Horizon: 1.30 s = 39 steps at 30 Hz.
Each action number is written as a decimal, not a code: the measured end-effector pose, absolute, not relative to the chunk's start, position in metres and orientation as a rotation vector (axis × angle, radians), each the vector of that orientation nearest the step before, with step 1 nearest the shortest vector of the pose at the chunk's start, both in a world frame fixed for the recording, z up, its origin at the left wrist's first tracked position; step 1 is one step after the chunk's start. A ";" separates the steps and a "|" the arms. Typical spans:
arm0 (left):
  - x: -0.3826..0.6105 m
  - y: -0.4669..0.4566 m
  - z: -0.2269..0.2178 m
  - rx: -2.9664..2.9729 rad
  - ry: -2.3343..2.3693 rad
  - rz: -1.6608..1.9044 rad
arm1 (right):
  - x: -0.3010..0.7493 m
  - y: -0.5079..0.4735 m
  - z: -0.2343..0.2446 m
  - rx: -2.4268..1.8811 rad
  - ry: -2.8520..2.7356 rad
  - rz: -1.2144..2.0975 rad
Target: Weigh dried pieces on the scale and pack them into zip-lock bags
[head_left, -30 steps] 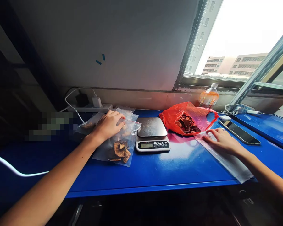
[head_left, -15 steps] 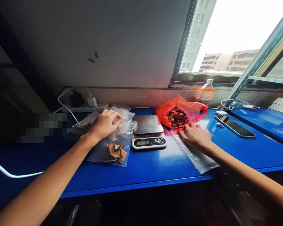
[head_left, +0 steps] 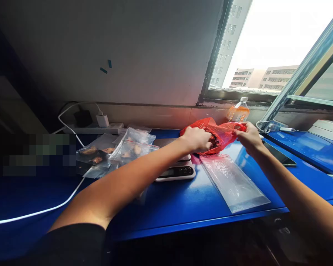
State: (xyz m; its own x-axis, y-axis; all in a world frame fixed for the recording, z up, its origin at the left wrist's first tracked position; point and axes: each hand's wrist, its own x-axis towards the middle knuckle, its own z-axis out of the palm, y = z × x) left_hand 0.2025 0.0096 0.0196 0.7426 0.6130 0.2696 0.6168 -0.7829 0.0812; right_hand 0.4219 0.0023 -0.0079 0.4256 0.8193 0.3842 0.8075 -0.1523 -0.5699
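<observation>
While I watch through the head camera, the scale [head_left: 188, 171] sits on the blue table [head_left: 169, 218] with the left forearm [head_left: 124, 181] crossing above it and hiding much of its plate. Just beyond the scale and to its right I see the red bag [head_left: 222, 131], its mouth open and dried slices [head_left: 215, 140] showing inside. I have the left hand [head_left: 197, 139] at that mouth, fingers curled down among the slices; their tips are hidden, so I cannot tell whether they are spread or pressed together on a piece. Farther right of the scale, the right hand [head_left: 248, 137] pinches the edge of the red bag between thumb and fingers, with the plastic stretched out toward it. I see a clear bag [head_left: 235, 183] lying flat to the right of the scale, its upper end just beside the red bag. Left of the scale, several filled bags [head_left: 135, 138] overlap in a heap. Well to the right of the scale lies a phone [head_left: 283, 156], partly covered by the right arm. Behind the scale, a bottle [head_left: 238, 112] stands off to the right and a white charger [head_left: 102, 120] off to the left.
</observation>
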 end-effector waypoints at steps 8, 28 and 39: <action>0.177 0.088 0.041 -2.866 -1.517 -0.436 | 0.427 0.066 0.066 -1.618 -1.193 0.378; 0.191 0.089 0.055 -2.987 -1.565 -1.790 | 0.438 0.032 0.067 -1.462 -1.118 0.394; 0.207 0.082 0.057 -2.879 -1.444 -2.157 | 0.407 0.032 0.095 -1.571 -1.247 0.051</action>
